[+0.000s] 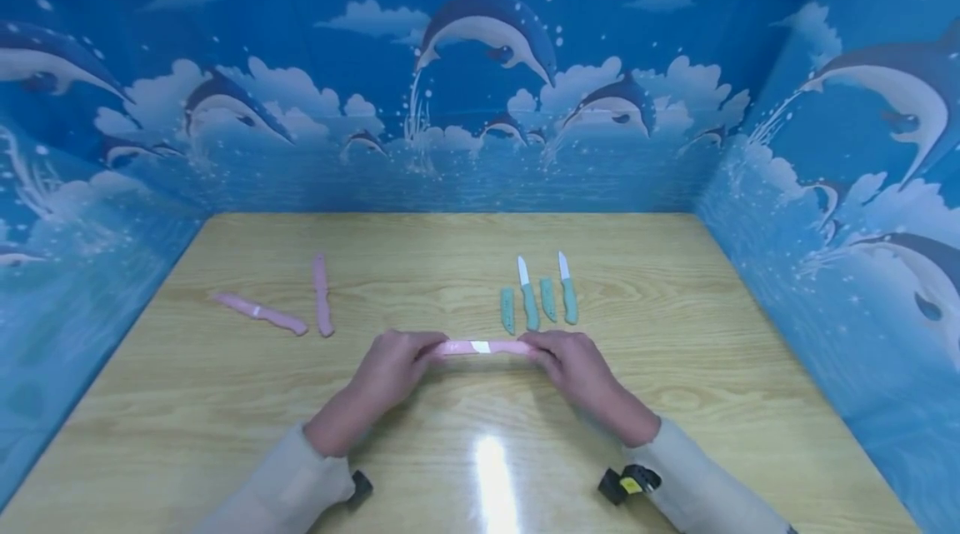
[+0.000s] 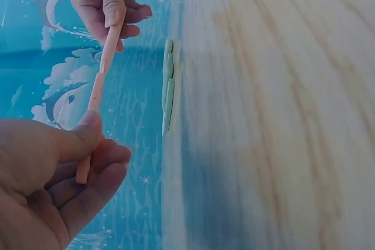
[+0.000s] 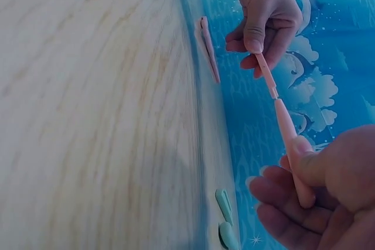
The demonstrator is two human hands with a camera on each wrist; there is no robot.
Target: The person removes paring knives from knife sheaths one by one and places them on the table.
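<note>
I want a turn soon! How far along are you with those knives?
Looks done: two green knives lie bare beside their covers. In hand: the left hand and right hand hold a pink knife by its ends, with white blade showing mid-way. Probably left: two other pink knives, seemingly still covered.

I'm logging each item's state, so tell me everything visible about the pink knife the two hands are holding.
The pink knife is slim and looks like plastic, held level just above the wooden table at mid-front. The left hand pinches one end and the right hand the other, thumbs on top. Its pink sheath is partly pulled off: a short white stretch of blade shows at the middle, with handle and sheath in line. Which hand holds the handle cannot be told. Only the hands touch it.
</note>
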